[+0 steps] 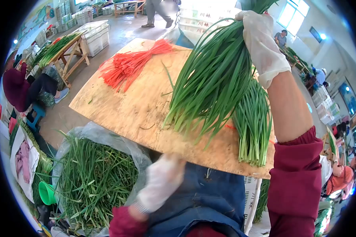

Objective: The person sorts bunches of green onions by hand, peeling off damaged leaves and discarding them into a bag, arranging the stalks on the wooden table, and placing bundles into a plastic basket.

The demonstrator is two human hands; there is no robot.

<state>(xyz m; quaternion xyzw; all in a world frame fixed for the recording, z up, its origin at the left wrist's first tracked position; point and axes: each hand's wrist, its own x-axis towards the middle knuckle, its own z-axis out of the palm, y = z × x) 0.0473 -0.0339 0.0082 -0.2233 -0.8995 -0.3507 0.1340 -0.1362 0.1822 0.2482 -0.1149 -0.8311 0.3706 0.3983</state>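
My right hand (pixel 261 41), in a whitish glove, is raised at the upper right and closed around a large bunch of garlic chives (pixel 215 75). The leaves fan downward, and the pale cut ends hang just over or touch the wooden board. My left hand (pixel 164 181), also gloved, is near the front edge of the board, above my blue apron (pixel 201 201). Motion blurs its fingers. A second bunch of chives (pixel 253 126) lies on the board at the right, partly behind the held leaves. Red ties (pixel 136 61) lie in a pile at the board's far left.
The wooden board (pixel 118 106) spans the middle. A plastic-lined container of loose green leaves (pixel 95 177) stands lower left, beside a green cup-like thing (pixel 46 192). White crates (pixel 203 21) stand beyond the board. A seated person (pixel 17 85) is at the left; others work at the right.
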